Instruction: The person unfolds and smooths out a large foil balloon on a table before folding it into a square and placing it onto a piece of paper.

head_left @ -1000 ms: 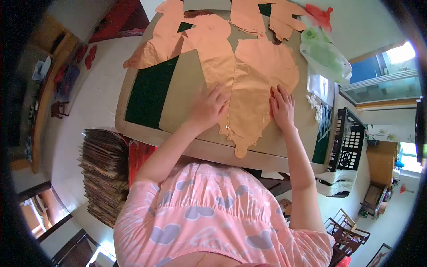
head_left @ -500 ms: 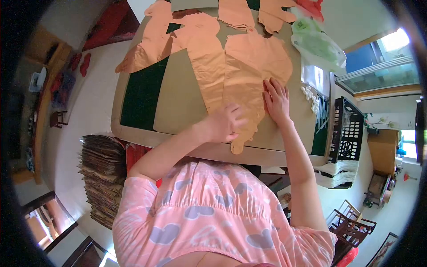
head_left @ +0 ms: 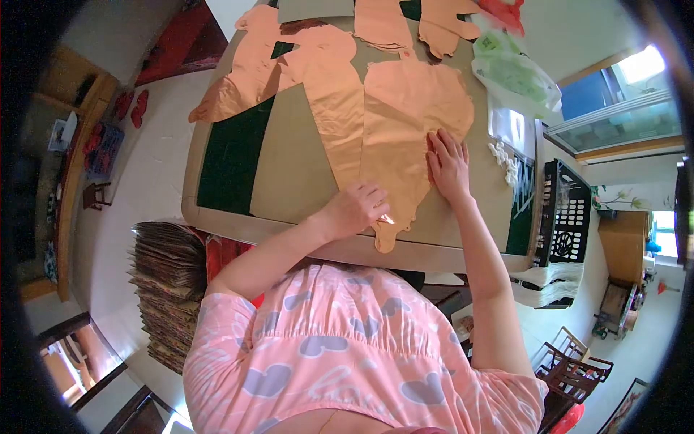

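We curled the left hand (head_left: 356, 210) over the near, narrow end of the flat copper foil balloon (head_left: 396, 152), its grip indeterminable, and laid the right hand (head_left: 450, 168), fingers extended, along the right edge, apparently to steady the foil on the cardboard sheet (head_left: 289, 155). Since the preceding frame, the left fingers had drawn in from a spread.

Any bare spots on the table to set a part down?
Left: tan board between green strip and the copper-coloured foil; the strip is bare too. Right: board between the right hand and white pieces. Crowded: far end, with more foil; far right, plastic bag.
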